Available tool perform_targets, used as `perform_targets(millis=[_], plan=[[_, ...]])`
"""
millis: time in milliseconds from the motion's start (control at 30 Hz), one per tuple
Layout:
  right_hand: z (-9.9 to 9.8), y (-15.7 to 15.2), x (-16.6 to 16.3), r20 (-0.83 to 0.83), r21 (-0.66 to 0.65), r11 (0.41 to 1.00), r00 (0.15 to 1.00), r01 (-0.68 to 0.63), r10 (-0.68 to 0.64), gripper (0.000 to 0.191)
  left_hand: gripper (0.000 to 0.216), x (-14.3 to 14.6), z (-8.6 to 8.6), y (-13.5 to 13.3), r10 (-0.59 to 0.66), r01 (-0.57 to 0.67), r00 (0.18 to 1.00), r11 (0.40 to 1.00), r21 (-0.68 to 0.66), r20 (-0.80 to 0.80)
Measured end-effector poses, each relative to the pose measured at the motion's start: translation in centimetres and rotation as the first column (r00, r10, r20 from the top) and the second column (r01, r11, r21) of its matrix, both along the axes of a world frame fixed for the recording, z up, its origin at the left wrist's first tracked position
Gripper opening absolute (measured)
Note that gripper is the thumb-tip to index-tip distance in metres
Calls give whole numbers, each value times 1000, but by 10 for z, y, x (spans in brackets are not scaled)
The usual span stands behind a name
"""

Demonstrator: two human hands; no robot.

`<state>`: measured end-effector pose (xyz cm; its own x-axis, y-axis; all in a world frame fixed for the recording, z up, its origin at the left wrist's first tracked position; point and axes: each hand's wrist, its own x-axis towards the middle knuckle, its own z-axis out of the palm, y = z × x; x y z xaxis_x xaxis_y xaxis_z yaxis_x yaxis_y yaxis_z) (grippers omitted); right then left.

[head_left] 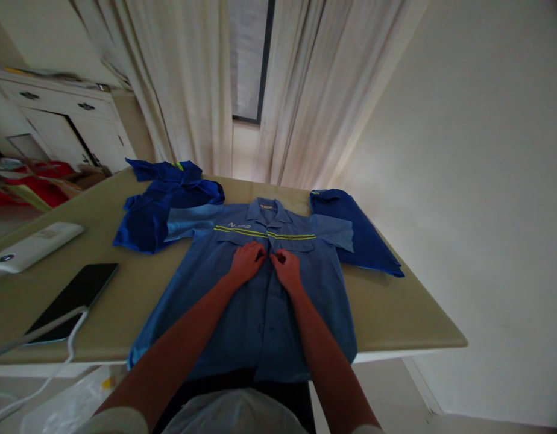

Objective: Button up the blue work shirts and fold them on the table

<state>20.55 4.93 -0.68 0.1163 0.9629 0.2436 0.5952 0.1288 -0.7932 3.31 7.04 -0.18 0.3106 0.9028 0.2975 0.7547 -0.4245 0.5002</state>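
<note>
A blue short-sleeved work shirt (224,301) lies spread front side up on the table, its collar away from me and its lower hem over the near edge. Yellow stripes and white letters cross its chest. My left hand (248,263) is closed at the left side of the front opening, just below the stripes, its fingers pinching the shirt's edge. Opposite it, my right hand (286,269) pinches the other edge of the opening. The fingertips of both hands are close together, and any button between them is hidden.
A crumpled darker blue garment (163,202) lies at the table's back left; a folded blue garment (355,232) lies at the right, partly under a sleeve. A phone (75,301) with a white cable (71,343) and a white device (38,244) occupy the left. Curtains and wall border the table (396,313).
</note>
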Motion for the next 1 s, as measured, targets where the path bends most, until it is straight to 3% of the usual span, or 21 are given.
perform_targets(millis=[200,467,733,867,1000], plan=[[-5,6,-3,-36,61,997,998,-44,46,23,10,6,-1,-2,-77,70,995,990,122,56],[-3,8,-1,16,59,995,997,-78,77,21,13,11,-2,3,-60,60,991,998,5,118],[2,6,-2,-39,59,995,996,-82,85,15,16,9,3,0,-96,94,993,995,35,72],[6,5,-2,-115,13,995,989,-95,96,32,19,9,2,0,-89,88,996,994,66,6],[5,7,-1,-120,-24,994,987,-108,104,21,20,9,3,-1,-82,82,996,996,27,15]])
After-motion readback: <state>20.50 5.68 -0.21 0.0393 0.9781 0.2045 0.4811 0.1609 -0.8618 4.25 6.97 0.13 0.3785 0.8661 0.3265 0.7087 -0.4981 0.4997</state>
